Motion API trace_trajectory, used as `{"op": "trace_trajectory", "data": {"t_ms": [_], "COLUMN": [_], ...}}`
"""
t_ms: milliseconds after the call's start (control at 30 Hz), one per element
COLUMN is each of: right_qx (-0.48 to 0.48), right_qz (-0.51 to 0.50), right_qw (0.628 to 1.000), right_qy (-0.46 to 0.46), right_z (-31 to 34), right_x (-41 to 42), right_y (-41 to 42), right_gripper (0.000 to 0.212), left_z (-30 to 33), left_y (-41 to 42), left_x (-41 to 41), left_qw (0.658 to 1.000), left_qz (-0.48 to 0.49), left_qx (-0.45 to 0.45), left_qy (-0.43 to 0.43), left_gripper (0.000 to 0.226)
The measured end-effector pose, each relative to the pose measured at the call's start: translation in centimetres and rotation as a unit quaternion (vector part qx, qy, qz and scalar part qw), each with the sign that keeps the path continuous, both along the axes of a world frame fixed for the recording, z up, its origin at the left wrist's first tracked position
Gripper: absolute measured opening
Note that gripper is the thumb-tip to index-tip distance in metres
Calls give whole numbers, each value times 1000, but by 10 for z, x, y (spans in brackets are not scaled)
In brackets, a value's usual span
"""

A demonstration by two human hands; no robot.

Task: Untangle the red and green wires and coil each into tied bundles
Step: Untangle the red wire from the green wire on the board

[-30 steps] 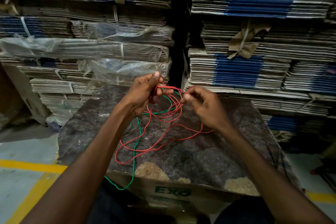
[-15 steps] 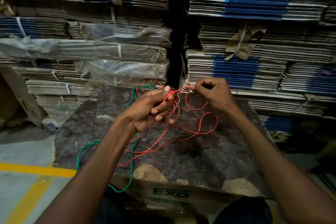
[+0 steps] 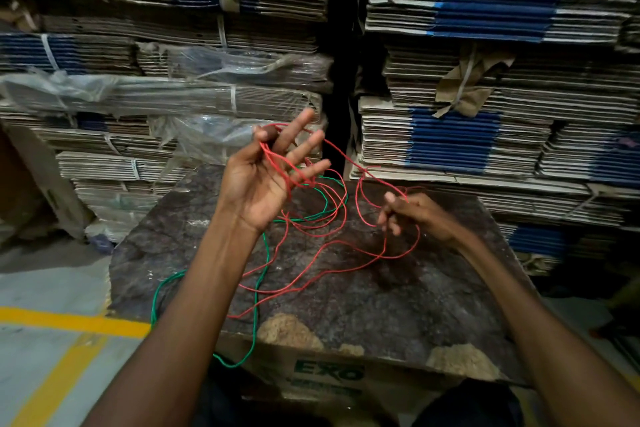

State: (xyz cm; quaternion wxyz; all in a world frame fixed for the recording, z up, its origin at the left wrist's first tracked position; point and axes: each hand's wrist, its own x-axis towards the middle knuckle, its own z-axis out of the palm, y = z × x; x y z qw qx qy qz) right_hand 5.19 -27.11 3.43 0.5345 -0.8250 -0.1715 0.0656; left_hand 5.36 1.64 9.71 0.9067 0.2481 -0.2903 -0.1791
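Pinched in your right hand [image 3: 403, 215] is one strand of the red wire [image 3: 332, 272]; your left hand [image 3: 266, 180] is spread wide, palm up, with red loops draped over its fingers, gripping nothing.

Since those loops only hang on straight fingers, a sharp pull from your right could likely slide them off or cinch them around the green wire [image 3: 258, 291], which crosses the red on the dark board [image 3: 398, 305]. Green already hangs over the board's near-left edge, so its own weight may drag it further down. You have free board to your right; stacked cardboard [image 3: 485, 135] walls off the far side.
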Motion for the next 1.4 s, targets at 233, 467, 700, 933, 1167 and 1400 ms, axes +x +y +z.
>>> {"op": "trace_trajectory", "data": {"t_ms": [233, 467, 700, 933, 1167, 1400], "right_qx": [226, -183, -319, -214, -129, -125], "right_qz": [-167, -202, -9, 1, -84, -135], "right_qw": [957, 933, 873, 876, 885, 874], "right_qy": [-71, -234, -367, -433, -439, -451], "right_z": [-10, -16, 2, 33, 52, 70], "right_x": [-6, -4, -19, -32, -27, -14], "right_y": [21, 26, 52, 64, 57, 53], "right_gripper": [13, 20, 30, 20, 16, 19], "left_z": [10, 9, 9, -21, -34, -52], "left_y": [5, 8, 0, -13, -17, -22], "left_x": [22, 30, 28, 27, 24, 17], "left_qw": [975, 963, 924, 809, 703, 700], "left_qz": [182, 230, 353, 420, 359, 261], "left_qx": [-10, 38, 125, 381, 522, 580], "left_qy": [129, 133, 77, -155, -322, -326], "left_gripper": [17, 21, 30, 32, 36, 37]}}
